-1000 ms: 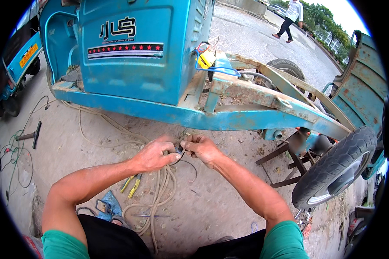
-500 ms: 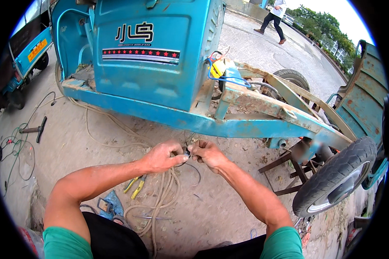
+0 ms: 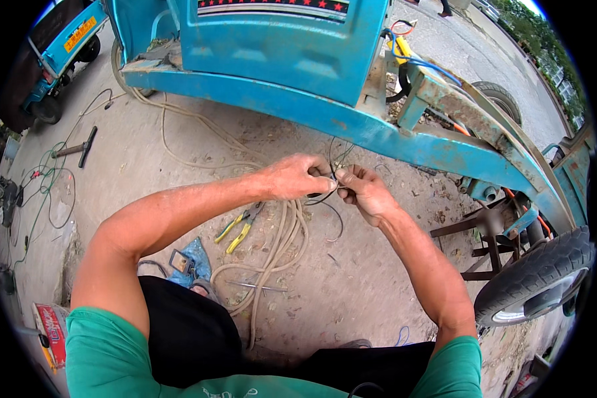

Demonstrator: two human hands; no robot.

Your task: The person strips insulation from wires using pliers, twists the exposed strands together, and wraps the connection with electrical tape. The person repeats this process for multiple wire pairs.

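Head view: a thin black wire [image 3: 322, 199] is held in the air on the person's side of the blue chassis [image 3: 278, 101], just beyond its long lower rail as seen from above. The left hand [image 3: 300, 178] pinches it with thumb and forefinger pressed together, the other fingers curled in. The right hand [image 3: 363, 191], a little farther along the chassis toward its right end, is also closed, its thumb and bent fingers nipping the wire at nearly the same spot. The fingertips almost meet, and the small part between them is too hidden to make out. More dark strands run from there toward the chassis, and one curves down on the near side.

Beneath the left forearm, farther out from the chassis, lie pliers with yellow handles [image 3: 240, 237]. Beside them, beige cord [image 3: 285, 245] spreads in loops, with some lengths reaching back to the chassis's left end. A thin metal rod [image 3: 275, 288] lies across the ground under the cord's loops or against them; which, I cannot tell. A crumpled blue bag [image 3: 199, 255] is farther out again.

Off the chassis's left end lies a T-shaped tool [image 3: 86, 147] near tangled green wire [image 3: 46, 171]. On top of the chassis sits a yellow connector [image 3: 399, 50]; near its right end stand a dark metal stand [image 3: 491, 249] and a black tyre [image 3: 544, 275].
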